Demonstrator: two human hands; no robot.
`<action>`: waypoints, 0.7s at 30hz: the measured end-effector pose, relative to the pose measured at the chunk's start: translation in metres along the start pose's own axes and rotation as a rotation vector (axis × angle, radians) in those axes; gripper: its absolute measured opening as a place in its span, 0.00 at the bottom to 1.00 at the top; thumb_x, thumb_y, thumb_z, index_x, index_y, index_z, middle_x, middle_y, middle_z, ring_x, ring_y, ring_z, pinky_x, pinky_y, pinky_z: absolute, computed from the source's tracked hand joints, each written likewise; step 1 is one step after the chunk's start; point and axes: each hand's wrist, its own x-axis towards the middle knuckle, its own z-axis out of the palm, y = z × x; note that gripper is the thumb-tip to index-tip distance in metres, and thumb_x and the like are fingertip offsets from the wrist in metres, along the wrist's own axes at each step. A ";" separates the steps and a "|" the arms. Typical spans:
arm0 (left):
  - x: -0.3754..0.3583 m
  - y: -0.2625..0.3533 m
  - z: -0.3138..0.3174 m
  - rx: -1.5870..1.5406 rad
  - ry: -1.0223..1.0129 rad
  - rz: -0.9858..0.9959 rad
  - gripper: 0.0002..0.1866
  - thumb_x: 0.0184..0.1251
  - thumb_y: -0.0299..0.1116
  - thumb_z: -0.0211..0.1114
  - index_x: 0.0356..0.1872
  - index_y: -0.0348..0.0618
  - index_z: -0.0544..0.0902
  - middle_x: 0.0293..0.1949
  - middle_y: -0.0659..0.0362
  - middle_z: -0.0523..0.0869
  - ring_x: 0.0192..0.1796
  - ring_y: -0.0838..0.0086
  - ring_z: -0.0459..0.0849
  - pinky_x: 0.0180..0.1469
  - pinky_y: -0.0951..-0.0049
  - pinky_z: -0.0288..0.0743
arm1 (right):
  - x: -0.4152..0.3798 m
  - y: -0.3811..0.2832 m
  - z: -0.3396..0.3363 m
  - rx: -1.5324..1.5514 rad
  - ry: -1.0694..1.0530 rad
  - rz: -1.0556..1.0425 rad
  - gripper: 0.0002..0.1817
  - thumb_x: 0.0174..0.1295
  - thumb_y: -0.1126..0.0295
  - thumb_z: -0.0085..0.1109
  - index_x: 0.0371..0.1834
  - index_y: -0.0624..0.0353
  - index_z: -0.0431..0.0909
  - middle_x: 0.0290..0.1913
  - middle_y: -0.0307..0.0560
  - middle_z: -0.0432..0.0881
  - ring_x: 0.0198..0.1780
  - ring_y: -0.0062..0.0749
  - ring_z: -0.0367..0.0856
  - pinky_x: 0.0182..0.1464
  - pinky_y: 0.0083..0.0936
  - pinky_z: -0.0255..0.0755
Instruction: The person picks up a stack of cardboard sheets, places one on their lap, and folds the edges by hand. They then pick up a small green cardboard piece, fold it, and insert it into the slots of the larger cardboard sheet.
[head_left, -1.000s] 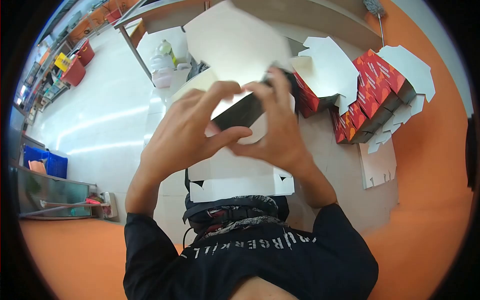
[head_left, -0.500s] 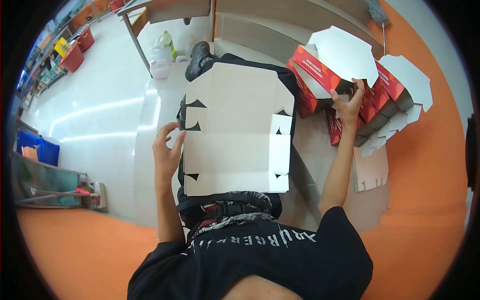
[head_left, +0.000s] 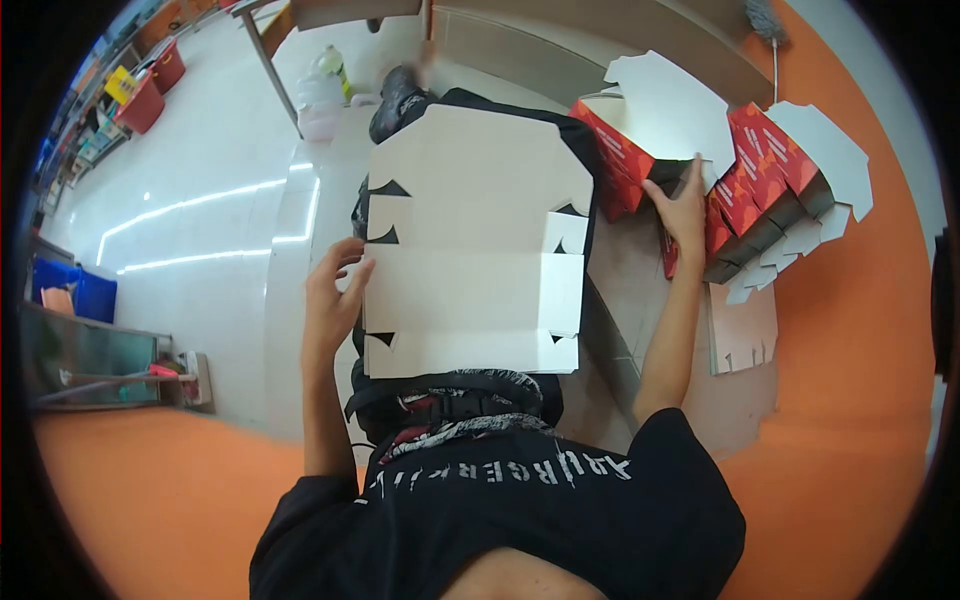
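Note:
A stack of flat white cardboard box blanks (head_left: 455, 290) with notched sides lies across my lap. My left hand (head_left: 335, 300) is at the stack's left edge, its fingers bent and the thumb apart, holding nothing. To the right, my right hand (head_left: 682, 215) grips the near end of a folded red cardboard box (head_left: 620, 160), thumb on one side and fingers on the other. That box has a raised white lid flap (head_left: 675, 110). Close beside it stand several more red boxes (head_left: 765, 180) in a row, with white flaps sticking out.
More flat blanks (head_left: 742, 330) lie on the floor at right, near the orange wall (head_left: 840, 340). Plastic bottles (head_left: 322, 100) stand by a metal table leg (head_left: 270, 75). A blue bin (head_left: 75, 290) and red buckets (head_left: 143, 105) are at left.
My right hand has moved slightly left and down with the red box, which now sits lower and closer against the others. My left hand stays by the stack's edge.

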 end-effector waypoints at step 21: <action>-0.006 0.004 0.006 -0.103 0.055 -0.100 0.19 0.57 0.25 0.72 0.49 0.34 0.79 0.36 0.55 0.83 0.31 0.75 0.83 0.26 0.78 0.74 | -0.181 -0.120 0.007 0.117 -0.019 -0.093 0.14 0.68 0.70 0.57 0.51 0.69 0.77 0.43 0.50 0.84 0.45 0.29 0.80 0.50 0.28 0.72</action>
